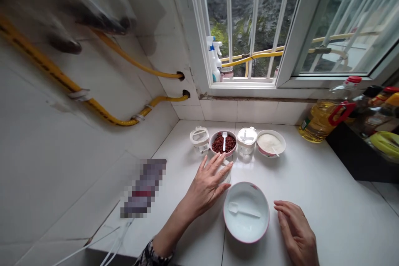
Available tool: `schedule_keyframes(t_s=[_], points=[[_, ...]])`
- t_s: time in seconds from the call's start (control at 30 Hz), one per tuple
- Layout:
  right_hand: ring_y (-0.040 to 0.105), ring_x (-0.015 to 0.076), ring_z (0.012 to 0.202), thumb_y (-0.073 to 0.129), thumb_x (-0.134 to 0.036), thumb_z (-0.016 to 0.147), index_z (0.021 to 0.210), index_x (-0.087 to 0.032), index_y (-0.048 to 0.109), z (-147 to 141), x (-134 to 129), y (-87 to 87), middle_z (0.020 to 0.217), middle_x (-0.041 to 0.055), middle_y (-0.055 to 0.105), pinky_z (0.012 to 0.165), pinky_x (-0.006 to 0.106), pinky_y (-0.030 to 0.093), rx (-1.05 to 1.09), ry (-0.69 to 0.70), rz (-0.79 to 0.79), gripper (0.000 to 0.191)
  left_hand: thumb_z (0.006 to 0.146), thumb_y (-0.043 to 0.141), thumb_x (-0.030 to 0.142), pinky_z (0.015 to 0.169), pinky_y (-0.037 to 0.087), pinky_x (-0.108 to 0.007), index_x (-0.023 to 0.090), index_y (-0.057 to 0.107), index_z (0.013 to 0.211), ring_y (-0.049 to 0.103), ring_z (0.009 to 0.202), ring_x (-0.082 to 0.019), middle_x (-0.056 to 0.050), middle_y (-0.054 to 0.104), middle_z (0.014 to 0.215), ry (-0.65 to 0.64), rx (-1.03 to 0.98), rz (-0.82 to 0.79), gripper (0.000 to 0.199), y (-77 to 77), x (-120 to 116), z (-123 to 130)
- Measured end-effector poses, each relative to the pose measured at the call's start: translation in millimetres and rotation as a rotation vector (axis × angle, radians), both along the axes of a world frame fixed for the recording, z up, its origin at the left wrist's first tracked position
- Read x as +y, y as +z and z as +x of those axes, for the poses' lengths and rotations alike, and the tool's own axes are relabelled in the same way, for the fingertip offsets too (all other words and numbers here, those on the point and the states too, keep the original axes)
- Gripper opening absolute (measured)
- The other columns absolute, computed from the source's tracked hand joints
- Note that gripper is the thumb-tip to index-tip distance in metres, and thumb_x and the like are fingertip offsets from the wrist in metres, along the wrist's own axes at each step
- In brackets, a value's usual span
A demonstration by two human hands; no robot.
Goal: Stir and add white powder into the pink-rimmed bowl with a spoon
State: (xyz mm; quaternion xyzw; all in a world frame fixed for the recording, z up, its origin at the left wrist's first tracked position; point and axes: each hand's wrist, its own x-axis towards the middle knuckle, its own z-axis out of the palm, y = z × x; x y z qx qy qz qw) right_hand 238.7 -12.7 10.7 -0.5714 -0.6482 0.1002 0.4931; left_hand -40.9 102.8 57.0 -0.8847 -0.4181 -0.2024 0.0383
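Two grips inspected, both open and holding nothing. The left grip (pixel 205 183), fingers spread, lies at or against a small translucent cup (pixel 225 173); contact is uncertain. The right grip (pixel 294 226), loosely curled, sits just beside a pink-rimmed ceramic bowl (pixel 246 183), lower centre of frame, on the white tiled bench (pixel 327 203). Bowl, carrying a white plastic spoon (pixel 243 210), judged light, slick and fragile; take hold at the rim.
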Motion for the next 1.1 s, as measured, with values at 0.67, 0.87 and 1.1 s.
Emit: schedule_keyframes(t_s=[0.67,0.87,1.1], points=[[0.076,0.0228,0.071,0.051,-0.024,0.097,0.135,-0.012,0.044,79.7,162.2,67.2,0.092,0.014,0.074,0.061,0.035,0.063,0.92,0.18,-0.966,0.04,0.092,0.064,0.014,0.11,0.05,-0.047,0.024,0.04,0.149,0.053,0.136,-0.029,-0.014,0.055,0.143,0.069,-0.589,0.331,0.063,3.8,-48.8,-4.8],[0.074,0.0218,0.069,0.047,-0.026,0.095,0.105,-0.004,0.066,83.4,179.8,62.8,0.084,0.0169,0.076,0.064,0.033,0.064,0.872,0.199,-1.054,0.03,0.094,0.059,0.015,0.106,0.052,-0.053,0.028,0.047,0.141,0.054,0.134,-0.03,-0.012,0.059,0.137,0.17,-0.614,0.264,0.05,-8.5,-62.6,-18.6],[0.074,0.0205,0.067,0.057,-0.019,0.085,0.099,-0.006,0.066,88.8,182.9,60.3,0.072,0.0134,0.075,0.067,0.029,0.063,0.8,0.113,-0.984,0.021,0.094,0.058,0.011,0.106,0.052,-0.053,0.029,0.047,0.139,0.054,0.134,-0.029,-0.01,0.059,0.135,0.166,-0.638,0.254,0.05,-10.9,-60.1,-9.9]])
